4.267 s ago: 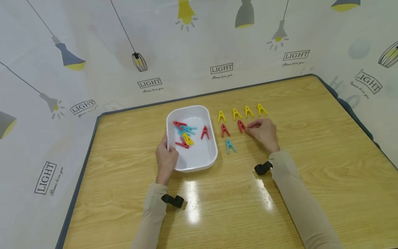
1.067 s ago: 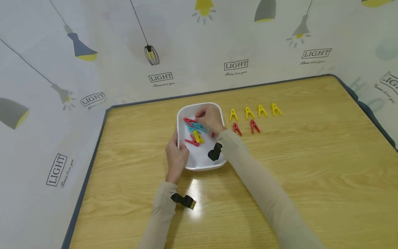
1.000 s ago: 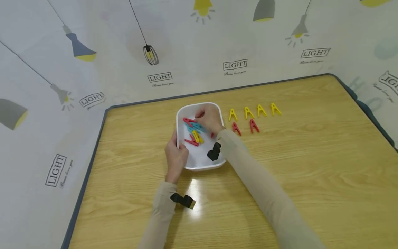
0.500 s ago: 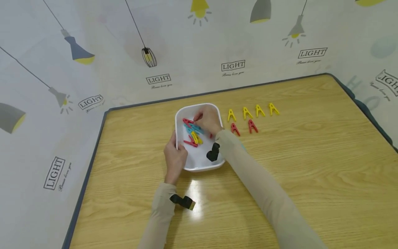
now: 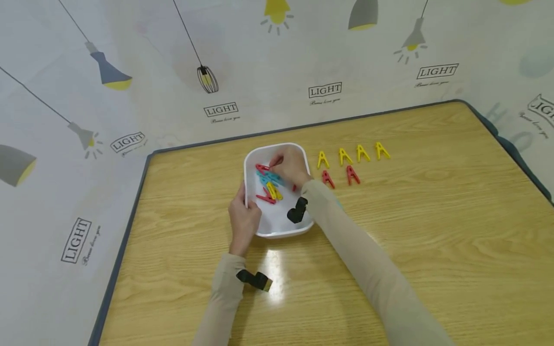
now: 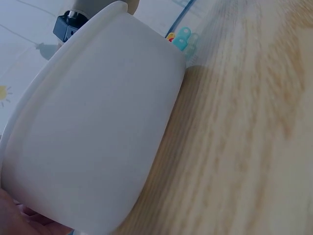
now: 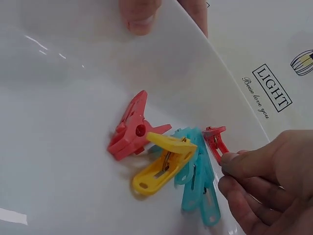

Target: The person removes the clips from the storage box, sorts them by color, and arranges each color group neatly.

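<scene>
A white plastic tray [image 5: 277, 226] stands on the table, its left rim gripped by my left hand [image 5: 244, 218], thumb inside. Inside it my right hand [image 5: 289, 166] pinches one end of a red clothespin [image 7: 215, 139] near the far left. Just beside that lie blue clothespins [image 7: 195, 181], partly under a yellow clothespin [image 7: 164, 166]. Another red clothespin [image 7: 132, 129] rests against the yellow one. Of a further red clothespin [image 5: 295, 188], only a bit shows beneath my right wrist.
Right of the tray, several yellow clothespins [image 5: 362, 153] form a row on the table, with two red clothespins [image 5: 352, 175] below them. A blue clothespin [image 6: 182, 38] lies there too, mostly covered by my right sleeve in the head view. A lamp-print sheet [image 5: 259, 72] stands behind.
My right hand has left a red clothespin on the table in the red row and moved left into the tray. Over the last second it has barely moved; my left hand keeps its hold.
</scene>
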`<state>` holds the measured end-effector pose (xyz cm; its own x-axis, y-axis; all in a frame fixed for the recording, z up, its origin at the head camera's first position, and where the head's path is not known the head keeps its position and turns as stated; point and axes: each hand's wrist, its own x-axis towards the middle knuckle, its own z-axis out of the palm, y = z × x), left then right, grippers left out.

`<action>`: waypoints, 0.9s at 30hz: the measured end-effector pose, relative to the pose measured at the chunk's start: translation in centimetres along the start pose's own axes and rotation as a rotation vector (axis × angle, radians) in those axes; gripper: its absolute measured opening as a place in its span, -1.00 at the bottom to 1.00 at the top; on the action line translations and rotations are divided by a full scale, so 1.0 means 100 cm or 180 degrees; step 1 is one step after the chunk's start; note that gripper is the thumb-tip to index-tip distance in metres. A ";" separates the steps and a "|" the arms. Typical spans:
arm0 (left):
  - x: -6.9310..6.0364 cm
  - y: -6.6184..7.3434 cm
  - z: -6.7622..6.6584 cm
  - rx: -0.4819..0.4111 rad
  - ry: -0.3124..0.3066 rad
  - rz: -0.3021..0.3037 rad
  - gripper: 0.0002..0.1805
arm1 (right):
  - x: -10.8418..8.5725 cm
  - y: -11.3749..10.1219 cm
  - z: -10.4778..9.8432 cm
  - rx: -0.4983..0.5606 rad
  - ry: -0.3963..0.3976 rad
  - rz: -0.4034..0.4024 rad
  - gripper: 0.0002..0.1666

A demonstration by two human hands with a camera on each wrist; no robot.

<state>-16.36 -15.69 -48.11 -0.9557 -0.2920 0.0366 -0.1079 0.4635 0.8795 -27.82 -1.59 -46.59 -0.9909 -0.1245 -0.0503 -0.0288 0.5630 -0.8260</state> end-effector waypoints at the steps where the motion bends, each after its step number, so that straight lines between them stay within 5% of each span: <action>1: 0.000 0.000 0.000 0.0004 -0.0013 -0.0001 -0.36 | 0.000 0.000 0.000 0.0002 0.0003 0.0007 -0.96; 17: -0.002 0.004 -0.001 0.0196 0.0005 0.0163 -0.28 | -0.009 -0.013 -0.003 0.0091 0.0069 0.0053 -0.91; 27: 0.000 0.004 -0.002 0.0251 -0.0049 0.0033 -0.26 | -0.013 -0.026 -0.025 0.0315 0.0000 0.0291 -0.89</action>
<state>-16.31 -15.62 -47.66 -0.9610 -0.2741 0.0378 -0.1185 0.5310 0.8390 -26.75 -0.89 -42.97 -0.9889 -0.0762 -0.1279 0.0748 0.4886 -0.8693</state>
